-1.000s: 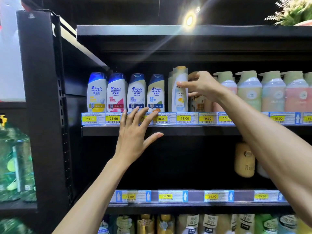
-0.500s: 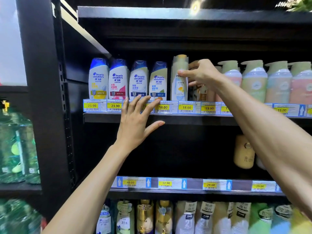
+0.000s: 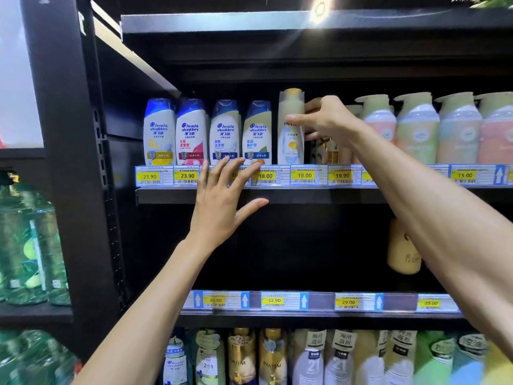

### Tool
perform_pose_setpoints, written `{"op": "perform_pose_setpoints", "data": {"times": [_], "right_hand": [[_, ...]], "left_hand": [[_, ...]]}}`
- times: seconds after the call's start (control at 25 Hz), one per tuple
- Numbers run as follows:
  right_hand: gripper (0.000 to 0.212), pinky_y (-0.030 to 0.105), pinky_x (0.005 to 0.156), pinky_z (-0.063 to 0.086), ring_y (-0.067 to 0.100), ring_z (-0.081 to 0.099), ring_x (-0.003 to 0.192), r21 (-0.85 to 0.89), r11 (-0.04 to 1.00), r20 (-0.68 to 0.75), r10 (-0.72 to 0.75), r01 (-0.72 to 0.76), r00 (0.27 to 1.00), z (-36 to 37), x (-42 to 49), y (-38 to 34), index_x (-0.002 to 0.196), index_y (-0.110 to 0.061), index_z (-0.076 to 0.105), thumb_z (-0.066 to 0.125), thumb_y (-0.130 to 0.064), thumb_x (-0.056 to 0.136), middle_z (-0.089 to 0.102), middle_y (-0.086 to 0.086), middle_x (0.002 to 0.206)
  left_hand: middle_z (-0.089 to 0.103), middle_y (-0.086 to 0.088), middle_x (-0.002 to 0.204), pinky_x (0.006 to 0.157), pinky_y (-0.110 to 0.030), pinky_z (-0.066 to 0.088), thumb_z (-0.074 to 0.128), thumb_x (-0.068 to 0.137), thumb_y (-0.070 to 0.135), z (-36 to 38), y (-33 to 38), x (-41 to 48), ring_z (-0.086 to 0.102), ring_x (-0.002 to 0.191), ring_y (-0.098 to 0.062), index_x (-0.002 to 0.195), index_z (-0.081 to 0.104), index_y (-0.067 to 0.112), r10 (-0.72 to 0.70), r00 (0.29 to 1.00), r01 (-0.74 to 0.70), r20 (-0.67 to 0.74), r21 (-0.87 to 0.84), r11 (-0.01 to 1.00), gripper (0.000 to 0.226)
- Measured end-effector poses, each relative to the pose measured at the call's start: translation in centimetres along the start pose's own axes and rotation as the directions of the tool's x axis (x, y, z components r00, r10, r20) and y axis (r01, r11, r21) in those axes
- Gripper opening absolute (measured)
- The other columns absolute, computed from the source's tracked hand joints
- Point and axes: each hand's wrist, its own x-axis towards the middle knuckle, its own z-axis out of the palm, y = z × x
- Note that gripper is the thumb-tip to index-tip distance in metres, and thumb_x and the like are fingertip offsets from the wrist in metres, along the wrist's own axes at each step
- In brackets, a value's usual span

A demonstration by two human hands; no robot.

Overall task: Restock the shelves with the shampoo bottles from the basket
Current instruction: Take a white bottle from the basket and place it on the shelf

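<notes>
Shelf [image 3: 305, 195] unchanged, right hand [image 3: 331, 122] still pinching bottle [image 3: 291, 143]

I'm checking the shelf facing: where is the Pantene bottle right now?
Head view, upper shelf, centre: the Pantene bottle stands right of the Head & Shoulders row, held by the right hand.

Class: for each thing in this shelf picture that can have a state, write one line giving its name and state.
Pantene bottle, upright, held.
Right hand, gripping the Pantene bottle.
Left hand, open, fingers spread over the price tags.
Head & Shoulders bottles, upright, capped.
Pump bottles, upright.
Lamp, on.
</notes>
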Motion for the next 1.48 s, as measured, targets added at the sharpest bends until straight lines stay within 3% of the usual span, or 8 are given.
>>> {"op": "perform_pose_setpoints", "data": {"times": [0.32,0.48,0.76,0.88,1.12,1.24,1.36,1.48], "right_hand": [[0.060,0.022,0.062,0.060,0.009,0.072,0.081,-0.055,0.998,0.018,-0.007,0.008,1.000,-0.5,-1.0,0.2,0.124,-0.003,0.055,0.078,-0.039,0.083,0.071,0.005,0.096],[0.065,0.037,0.080,0.062,0.022,0.072,0.095,-0.062,0.998,0.042,0.009,-0.006,0.999,-1.5,-1.7,0.9,0.126,0.001,0.055,0.076,-0.043,0.083,0.068,0.014,0.108],[0.054,0.034,0.081,0.055,0.016,0.065,0.089,-0.335,0.941,0.145,-0.007,0.055,0.989,-2.9,-4.9,2.2,0.123,-0.012,0.063,0.074,-0.047,0.083,0.068,0.002,0.111],[0.054,0.030,0.083,0.048,0.019,0.062,0.103,-0.487,0.868,0.184,-0.011,0.101,0.983,-3.7,-7.2,1.8,0.126,-0.015,0.061,0.075,-0.043,0.082,0.066,0.002,0.114],[0.063,0.048,0.102,0.042,0.034,0.042,0.127,-0.772,0.600,0.237,-0.032,0.209,0.971,-1.2,-14.5,0.2,0.142,-0.016,0.045,0.067,-0.039,0.087,0.045,0.013,0.139],[0.065,0.049,0.105,0.040,0.035,0.040,0.131,-0.813,0.539,0.293,0.053,0.219,0.955,1.2,-18.1,-0.6,0.143,-0.016,0.041,0.066,-0.041,0.088,0.040,0.013,0.143],[0.069,0.050,0.105,0.039,0.035,0.037,0.134,-0.827,0.522,0.322,0.137,0.208,0.937,3.2,-21.4,-1.7,0.148,-0.018,0.036,0.064,-0.041,0.090,0.036,0.013,0.147],[0.071,0.052,0.109,0.035,0.036,0.033,0.137,-0.849,0.493,0.331,0.220,0.188,0.918,5.1,-24.9,-1.8,0.150,-0.020,0.034,0.063,-0.043,0.090,0.032,0.013,0.151]], "left_hand": [[0.046,0.000,0.149,0.125,-0.049,0.009,0.041,0.093,0.068,-0.4,0.1,0.0,0.033,0.145,-0.024,0.152,0.040,0.033,-0.008,0.999,0.009,0.040,-0.009,1.000,0.068],[0.045,0.001,0.149,0.125,-0.049,0.008,0.043,0.092,0.068,-0.9,0.4,0.2,0.032,0.146,-0.024,0.151,0.040,0.033,-0.037,0.996,0.039,0.087,-0.028,0.999,0.069],[0.046,-0.002,0.149,0.123,-0.053,0.017,0.049,0.093,0.063,-3.1,1.7,0.8,0.035,0.144,-0.025,0.152,0.039,0.031,-0.076,0.973,0.076,0.219,0.010,0.997,0.068],[0.037,-0.004,0.158,0.123,-0.054,0.016,0.048,0.096,0.059,-4.6,2.1,1.4,0.027,0.150,-0.027,0.154,0.030,0.037,-0.108,0.940,0.100,0.323,0.042,0.994,0.065],[0.028,-0.008,0.163,0.121,-0.061,0.017,0.054,0.098,0.044,-8.4,3.3,0.2,0.021,0.152,-0.030,0.154,0.031,0.032,-0.164,0.876,0.123,0.453,0.118,0.985,0.062],[0.034,-0.009,0.159,0.117,-0.059,0.026,0.053,0.097,0.048,-10.8,3.5,-1.7,0.029,0.147,-0.031,0.153,0.033,0.030,-0.178,0.796,0.088,0.579,0.181,0.980,0.062],[0.033,-0.010,0.158,0.113,-0.059,0.031,0.051,0.096,0.052,-13.0,3.5,-4.4,0.033,0.143,-0.035,0.154,0.029,0.031,-0.219,0.634,0.064,0.741,0.231,0.971,0.065],[0.033,-0.010,0.157,0.112,-0.060,0.031,0.051,0.096,0.051,-14.7,3.6,-7.7,0.034,0.141,-0.035,0.154,0.028,0.030,-0.213,0.586,0.065,0.782,0.216,0.974,0.065]]}}
